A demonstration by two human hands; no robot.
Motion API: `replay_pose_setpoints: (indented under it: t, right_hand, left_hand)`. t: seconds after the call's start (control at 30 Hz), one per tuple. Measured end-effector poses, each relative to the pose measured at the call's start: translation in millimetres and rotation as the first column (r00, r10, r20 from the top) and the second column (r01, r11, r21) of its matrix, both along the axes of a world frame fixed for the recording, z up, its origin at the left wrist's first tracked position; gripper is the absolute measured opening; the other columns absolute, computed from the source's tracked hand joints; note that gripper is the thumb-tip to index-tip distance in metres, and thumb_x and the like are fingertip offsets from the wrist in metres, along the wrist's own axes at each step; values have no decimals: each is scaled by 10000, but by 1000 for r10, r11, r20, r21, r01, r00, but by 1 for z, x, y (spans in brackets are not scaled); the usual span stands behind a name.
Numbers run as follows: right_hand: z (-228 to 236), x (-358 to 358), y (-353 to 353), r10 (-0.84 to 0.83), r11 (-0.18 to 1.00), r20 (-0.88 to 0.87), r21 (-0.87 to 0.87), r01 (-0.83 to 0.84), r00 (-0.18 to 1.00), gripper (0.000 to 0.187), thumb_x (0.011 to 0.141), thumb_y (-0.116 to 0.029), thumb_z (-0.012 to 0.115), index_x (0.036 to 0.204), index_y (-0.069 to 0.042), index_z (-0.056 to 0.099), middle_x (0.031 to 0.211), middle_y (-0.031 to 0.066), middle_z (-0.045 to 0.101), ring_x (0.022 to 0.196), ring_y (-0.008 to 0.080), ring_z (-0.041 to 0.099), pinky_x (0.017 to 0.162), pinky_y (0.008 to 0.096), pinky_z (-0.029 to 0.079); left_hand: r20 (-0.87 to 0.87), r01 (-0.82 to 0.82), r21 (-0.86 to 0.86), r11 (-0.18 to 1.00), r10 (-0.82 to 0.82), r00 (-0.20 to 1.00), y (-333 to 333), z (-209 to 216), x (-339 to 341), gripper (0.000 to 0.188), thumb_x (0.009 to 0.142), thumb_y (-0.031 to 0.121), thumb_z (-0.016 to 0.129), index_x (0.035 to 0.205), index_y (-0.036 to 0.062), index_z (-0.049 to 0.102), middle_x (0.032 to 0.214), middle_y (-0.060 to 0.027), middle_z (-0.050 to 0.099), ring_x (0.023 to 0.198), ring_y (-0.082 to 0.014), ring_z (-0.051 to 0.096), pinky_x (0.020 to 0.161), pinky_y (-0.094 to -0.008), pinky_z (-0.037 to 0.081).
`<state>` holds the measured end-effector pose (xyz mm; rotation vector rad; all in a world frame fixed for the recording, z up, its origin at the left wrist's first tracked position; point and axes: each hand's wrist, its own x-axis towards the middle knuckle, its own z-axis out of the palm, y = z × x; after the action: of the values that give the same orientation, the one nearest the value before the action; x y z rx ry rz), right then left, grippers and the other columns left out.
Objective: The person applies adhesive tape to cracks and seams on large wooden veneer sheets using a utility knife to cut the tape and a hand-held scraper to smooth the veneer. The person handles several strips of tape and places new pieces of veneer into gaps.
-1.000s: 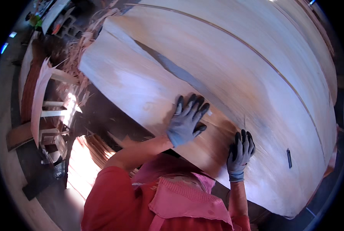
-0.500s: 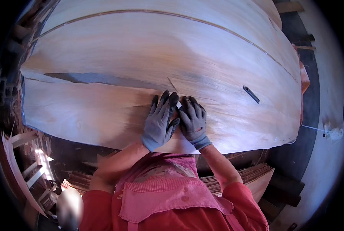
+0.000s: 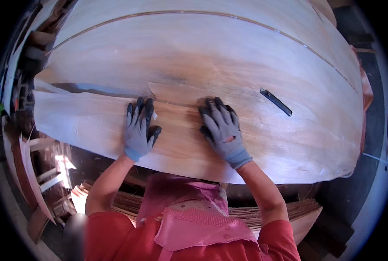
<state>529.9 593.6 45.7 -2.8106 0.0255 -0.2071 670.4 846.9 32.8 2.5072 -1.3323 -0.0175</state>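
Observation:
A wide, pale wood veneer sheet (image 3: 89, 117) lies in front of me, with a dark split (image 3: 98, 89) running in from its left side. Where the split narrows, a strip of veneer (image 3: 172, 92) with a slanted left end lies along the seam. My left hand (image 3: 139, 128), in a grey glove with black fingertips, rests on the near sheet, fingers stretched out. A small white scrap (image 3: 154, 115) shows beside its index finger. Flat over the seam further right is my right hand (image 3: 222, 126), fingers spread; its glove has a hole on the back.
A black utility knife (image 3: 276, 102) lies on the veneer to the right of my right hand. Across the far part runs a thin brown line (image 3: 194, 12). Stacked veneer sheets (image 3: 298, 213) stand below the near edge, and wooden slats (image 3: 46, 178) are at the lower left.
My hands were close together at the seam and have moved apart, the left one leftward. The strip between them is now uncovered. The view has shifted slightly.

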Motion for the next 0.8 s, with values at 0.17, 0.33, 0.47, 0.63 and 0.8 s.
replay_pose_setpoints:
  t: [0.17, 0.33, 0.47, 0.63, 0.8]
  right_hand:
    - [-18, 1, 5, 151, 987, 75, 33, -154, 986, 553, 915, -321, 593, 1402, -88, 473, 1446, 202, 446, 1381, 366, 388, 1113, 507, 320]
    - [-21, -6, 0, 215, 976, 78, -38, -212, 974, 546, 921, -291, 577, 1413, -84, 463, 1432, 195, 458, 1368, 359, 398, 1115, 509, 310]
    - [-18, -8, -5, 187, 982, 38, -21, -186, 982, 543, 911, -254, 579, 1418, -94, 466, 1442, 180, 456, 1372, 347, 398, 1111, 510, 310]
    - [-18, -20, 6, 184, 981, 1, -59, -184, 983, 558, 895, -261, 598, 1418, -111, 475, 1455, 159, 455, 1374, 330, 404, 1108, 503, 316]
    - [-19, -24, 9, 186, 981, -9, -62, -186, 983, 559, 898, -284, 591, 1419, -117, 475, 1459, 156, 453, 1376, 330, 405, 1111, 496, 319]
  left_hand:
    - [21, -43, -25, 999, 44, 999, 2, -1, -2, 774, 865, 227, 632, 1488, -52, 268, 1534, -218, 334, 1447, -428, 241, 1190, -578, 135]
    - [39, -55, 48, 997, 53, 998, 1, -2, -11, 795, 866, 256, 632, 1509, -20, 252, 1562, -179, 307, 1471, -392, 210, 1189, -597, 100]
    - [95, -40, 45, 998, 36, 995, -19, -4, -11, 798, 877, 311, 624, 1517, 11, 255, 1582, -123, 290, 1484, -348, 202, 1182, -628, 78]
    - [84, -14, -15, 1000, 15, 996, -15, -14, -10, 716, 880, 288, 631, 1473, 4, 347, 1521, -124, 401, 1464, -329, 264, 1183, -632, 103]
    - [104, -31, 0, 1000, 31, 994, -9, -13, -15, 683, 882, 258, 627, 1461, 3, 369, 1505, -117, 424, 1452, -330, 288, 1180, -634, 111]
